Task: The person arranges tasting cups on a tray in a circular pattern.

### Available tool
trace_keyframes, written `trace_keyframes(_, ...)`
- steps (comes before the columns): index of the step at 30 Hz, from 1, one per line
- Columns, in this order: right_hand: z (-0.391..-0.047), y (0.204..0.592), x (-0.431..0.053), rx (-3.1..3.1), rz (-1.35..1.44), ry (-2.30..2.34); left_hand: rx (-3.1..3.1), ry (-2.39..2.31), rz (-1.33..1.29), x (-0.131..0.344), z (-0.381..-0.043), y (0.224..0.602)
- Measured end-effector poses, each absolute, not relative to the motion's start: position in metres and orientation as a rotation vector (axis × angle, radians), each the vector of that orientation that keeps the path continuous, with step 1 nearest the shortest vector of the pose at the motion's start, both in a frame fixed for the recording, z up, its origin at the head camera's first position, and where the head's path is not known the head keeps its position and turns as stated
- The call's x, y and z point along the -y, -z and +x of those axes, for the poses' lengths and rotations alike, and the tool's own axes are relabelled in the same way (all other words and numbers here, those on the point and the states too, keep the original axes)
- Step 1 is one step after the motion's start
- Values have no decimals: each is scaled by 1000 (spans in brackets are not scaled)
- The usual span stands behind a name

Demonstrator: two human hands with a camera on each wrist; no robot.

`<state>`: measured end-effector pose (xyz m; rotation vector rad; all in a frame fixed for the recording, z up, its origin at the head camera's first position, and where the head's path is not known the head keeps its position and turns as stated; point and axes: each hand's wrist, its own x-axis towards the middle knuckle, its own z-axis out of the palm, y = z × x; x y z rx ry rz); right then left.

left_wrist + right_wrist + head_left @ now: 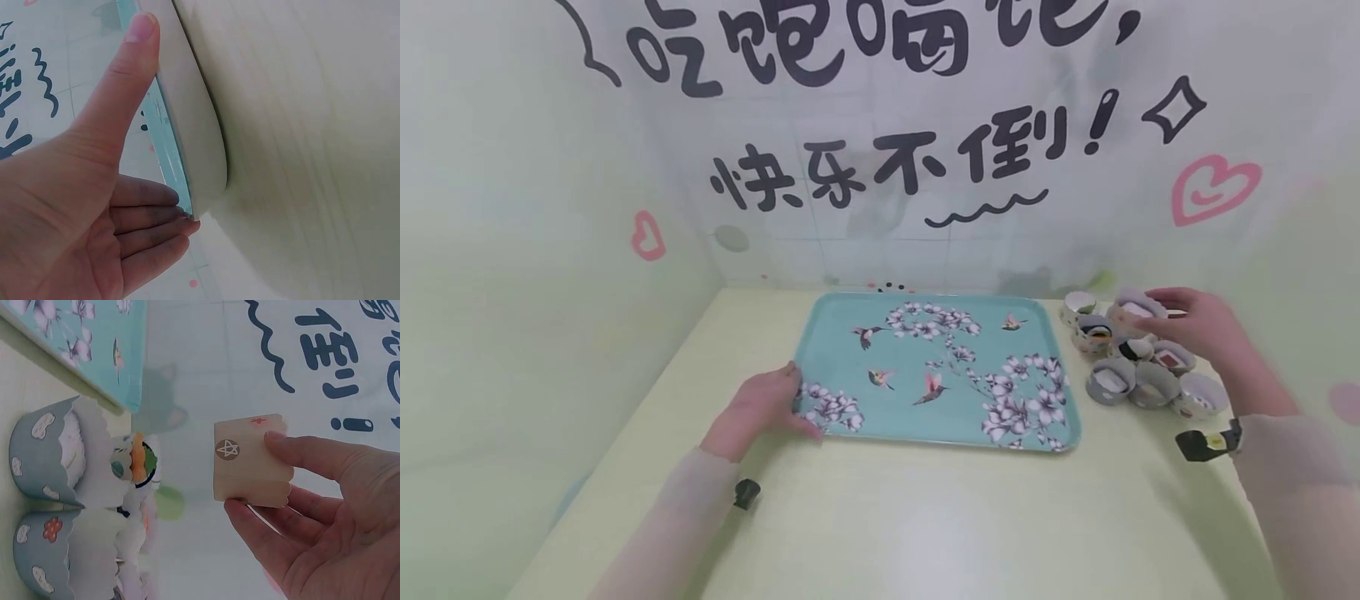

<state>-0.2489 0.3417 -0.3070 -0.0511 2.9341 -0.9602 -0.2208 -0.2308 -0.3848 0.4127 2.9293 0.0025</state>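
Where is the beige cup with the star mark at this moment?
In the head view, the beige cup is at the right, pinched by the right hand, next to the other cups and to the right of the turquoise tray.

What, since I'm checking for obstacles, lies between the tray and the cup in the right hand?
In the head view, a pale cup and a dark-filled cup stand between the tray and held cup.

The pale yellow, flat desk [925,508] is leaving a wide passage along the near side of the turquoise, rectangular, flower-printed tray [880,412]. Patterned, round, scalloped paper cups [1152,382] are blocking the far right; the white, lettered backdrop [880,242] is closing off the far side.
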Motion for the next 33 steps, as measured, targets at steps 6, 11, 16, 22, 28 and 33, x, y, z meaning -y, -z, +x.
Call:
trace_keyframes(6,-256,312,-319,-2875,-83,1033,-2893,12,416,227,-221,386)
trace_keyframes(11,-268,306,-298,-2853,-98,1045,-2895,23,412,228,-221,389)
trace_keyframes(16,-288,306,-268,-2852,-138,1055,-2940,22,381,233,-223,386)
trace_keyframes(22,-300,318,-237,-2810,-153,1084,-2952,43,402,238,-224,385)
trace_keyframes(28,-303,322,-221,-2796,-213,1159,-2951,79,400,228,-227,385)
trace_keyframes(33,-313,331,-201,-2788,-234,1174,-2989,125,371,222,-225,390)
